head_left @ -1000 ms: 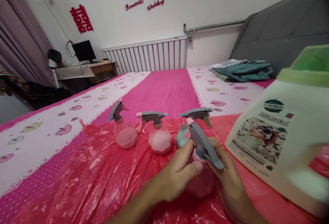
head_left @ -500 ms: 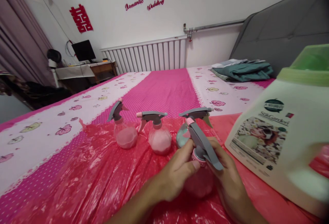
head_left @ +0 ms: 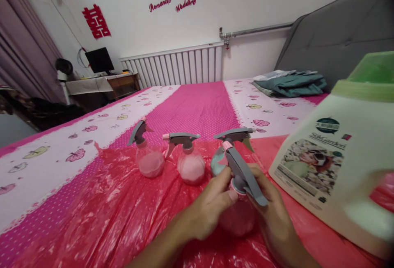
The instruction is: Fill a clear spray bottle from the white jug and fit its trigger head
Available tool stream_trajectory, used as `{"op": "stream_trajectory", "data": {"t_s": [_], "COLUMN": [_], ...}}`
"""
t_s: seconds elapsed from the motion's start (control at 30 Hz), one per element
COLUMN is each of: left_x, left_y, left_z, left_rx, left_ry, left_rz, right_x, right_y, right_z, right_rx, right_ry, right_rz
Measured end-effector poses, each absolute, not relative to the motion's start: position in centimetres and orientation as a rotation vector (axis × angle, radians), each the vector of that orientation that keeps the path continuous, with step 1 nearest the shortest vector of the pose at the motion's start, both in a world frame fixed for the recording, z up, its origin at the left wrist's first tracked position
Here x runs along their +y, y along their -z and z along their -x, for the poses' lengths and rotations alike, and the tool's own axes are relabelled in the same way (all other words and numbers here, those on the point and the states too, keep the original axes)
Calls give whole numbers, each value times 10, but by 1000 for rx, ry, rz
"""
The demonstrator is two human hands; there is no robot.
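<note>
Both my hands are wrapped round a small pink spray bottle with a grey trigger head, standing on red plastic sheeting spread over a bed. My left hand pinches the pink collar under the head. My right hand grips the bottle and head from the right side. Just beyond stand a greenish spray bottle and two more pink spray bottles, all upright in a row.
A big white detergent jug with a green cap looms close at the right. The bed has a pink and white flowered cover, folded teal clothes near a grey headboard, and a white radiator behind.
My fingers have shifted slightly round the bottle's collar and head; the bottle stays in place. The other bottles and the jug have not moved.
</note>
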State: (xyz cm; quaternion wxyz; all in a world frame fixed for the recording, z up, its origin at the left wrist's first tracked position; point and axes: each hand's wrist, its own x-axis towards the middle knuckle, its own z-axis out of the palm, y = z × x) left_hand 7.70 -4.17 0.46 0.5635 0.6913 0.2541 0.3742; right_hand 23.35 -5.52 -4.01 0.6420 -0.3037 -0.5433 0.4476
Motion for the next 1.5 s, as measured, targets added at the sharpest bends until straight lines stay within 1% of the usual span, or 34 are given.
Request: {"op": "stream_trajectory", "data": {"t_s": [0.73,1.1,1.5], "left_x": [-41,-41,-43], "left_y": [-1,-5,-3], "left_z": [-75,-76,-77], "left_rx": [575,591,618], "left_ry": [-862,-853,-867], "left_rz": [-1594,-1688,-1760], "right_x": [-54,-56,-54], "right_y": [34,45,42], "right_z": [-230,-236,-235], "right_rx": [-1222,-1223,-1255], "right_ry": [-954,-1042,-1017], "right_rz": [741,675,691]}}
